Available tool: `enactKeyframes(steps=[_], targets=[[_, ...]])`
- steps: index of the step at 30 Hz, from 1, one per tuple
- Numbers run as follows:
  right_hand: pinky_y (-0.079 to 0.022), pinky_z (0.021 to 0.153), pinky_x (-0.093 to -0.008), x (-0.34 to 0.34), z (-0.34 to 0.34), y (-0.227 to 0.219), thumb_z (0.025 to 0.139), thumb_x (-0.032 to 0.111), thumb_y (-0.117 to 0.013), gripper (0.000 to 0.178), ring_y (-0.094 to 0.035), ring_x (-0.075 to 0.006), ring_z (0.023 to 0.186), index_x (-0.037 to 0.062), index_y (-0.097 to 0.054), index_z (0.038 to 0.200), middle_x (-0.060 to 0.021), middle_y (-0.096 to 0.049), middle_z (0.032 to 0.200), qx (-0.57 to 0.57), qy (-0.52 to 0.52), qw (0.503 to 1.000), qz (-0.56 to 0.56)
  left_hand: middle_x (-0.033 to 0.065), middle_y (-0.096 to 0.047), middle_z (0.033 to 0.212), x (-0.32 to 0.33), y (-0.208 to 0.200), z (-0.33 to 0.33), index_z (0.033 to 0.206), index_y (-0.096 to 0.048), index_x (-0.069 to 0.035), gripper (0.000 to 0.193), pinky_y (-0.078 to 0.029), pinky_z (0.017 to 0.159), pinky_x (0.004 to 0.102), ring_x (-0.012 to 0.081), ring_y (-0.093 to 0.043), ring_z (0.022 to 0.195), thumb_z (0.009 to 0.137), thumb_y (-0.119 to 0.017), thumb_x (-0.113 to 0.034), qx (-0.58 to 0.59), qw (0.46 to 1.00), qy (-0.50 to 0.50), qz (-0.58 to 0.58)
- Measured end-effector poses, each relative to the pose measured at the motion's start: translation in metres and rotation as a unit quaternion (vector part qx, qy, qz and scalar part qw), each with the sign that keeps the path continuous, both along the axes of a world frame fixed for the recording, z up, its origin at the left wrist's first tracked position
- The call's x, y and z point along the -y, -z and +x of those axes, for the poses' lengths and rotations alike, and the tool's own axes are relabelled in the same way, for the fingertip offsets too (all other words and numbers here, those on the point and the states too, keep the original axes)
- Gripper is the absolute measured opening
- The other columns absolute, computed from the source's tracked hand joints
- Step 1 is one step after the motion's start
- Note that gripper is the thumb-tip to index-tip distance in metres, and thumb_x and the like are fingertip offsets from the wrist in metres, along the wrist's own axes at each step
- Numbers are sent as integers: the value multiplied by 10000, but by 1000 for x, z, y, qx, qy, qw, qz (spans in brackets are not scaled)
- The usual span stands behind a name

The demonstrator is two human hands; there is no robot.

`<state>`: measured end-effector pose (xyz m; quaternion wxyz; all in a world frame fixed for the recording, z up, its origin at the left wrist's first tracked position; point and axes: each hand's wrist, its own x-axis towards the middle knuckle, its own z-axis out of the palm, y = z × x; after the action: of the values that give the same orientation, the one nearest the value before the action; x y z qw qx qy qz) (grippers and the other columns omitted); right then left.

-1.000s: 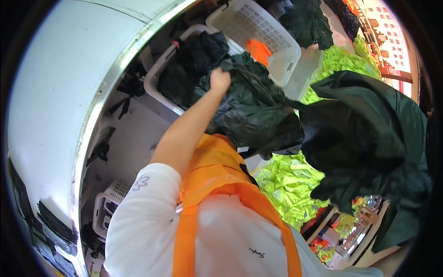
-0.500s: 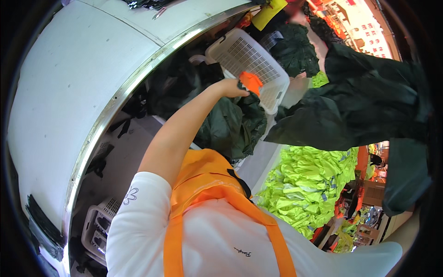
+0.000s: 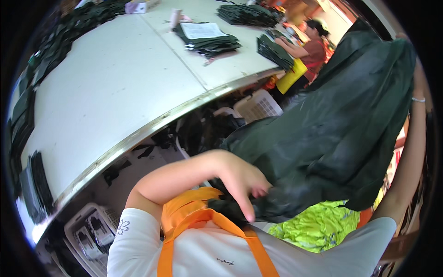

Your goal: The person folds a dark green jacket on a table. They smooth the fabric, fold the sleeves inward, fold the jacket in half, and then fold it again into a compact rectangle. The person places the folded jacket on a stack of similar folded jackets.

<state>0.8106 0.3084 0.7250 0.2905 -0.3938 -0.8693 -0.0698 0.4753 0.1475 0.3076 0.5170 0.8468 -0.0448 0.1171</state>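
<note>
A large piece of thin dark green fabric hangs spread out from the upper right down to my lap. My right hand, raised high at the right rim with a bracelet at its wrist, grips the upper edge; its fingers are mostly hidden. In front of the lower left part of the fabric is my left hand, slightly blurred. Its thumb points down, apart from the bent fingers, and no cloth shows between them. The fingertips lie close to or against the fabric.
A white worktable with a metal edge fills the left, bearing stacks of dark cloth. A person works at its far end. A white basket stands beyond the fabric; bright yellow-green garments lie below it. Another basket is under the table.
My right hand has lifted the fabric upward and spread it. My left hand has come back toward my body, and the orange piece it held is out of sight. The view has shifted toward the table.
</note>
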Motion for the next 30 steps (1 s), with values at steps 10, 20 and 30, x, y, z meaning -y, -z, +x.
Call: enactKeyframes(steps=[10, 20, 30], targets=[[-490, 829, -354, 118, -267, 92, 790, 98, -534, 275, -627, -263, 945, -8, -603, 1033, -129, -641, 1018, 277, -353, 788, 421, 191, -310, 1452, 21, -83, -158, 1459, -188, -11, 1302, -215, 1105, 392, 265, -298, 1356, 526, -708, -756, 356, 758, -546, 24], [-278, 1093, -350, 118, -402, 245, 878, 226, -600, 537, -405, -193, 1288, -2, -442, 1338, -93, -452, 1384, -12, -604, 725, -330, 69, -649, 1030, 113, -48, -250, 1054, -623, 6, 253, -464, 866, 299, 161, -598, 959, 804, -592, 29, 391, 575, -703, -150], [-475, 882, -373, 114, -459, 557, 897, 244, -569, 367, -573, -223, 1054, 32, -570, 1197, -94, -617, 1145, -268, -150, 487, -817, 115, -635, 1013, 175, -34, -275, 1081, -569, 32, 357, -478, 848, 331, 216, -613, 929, 725, -559, 2, 495, 491, -699, -160]])
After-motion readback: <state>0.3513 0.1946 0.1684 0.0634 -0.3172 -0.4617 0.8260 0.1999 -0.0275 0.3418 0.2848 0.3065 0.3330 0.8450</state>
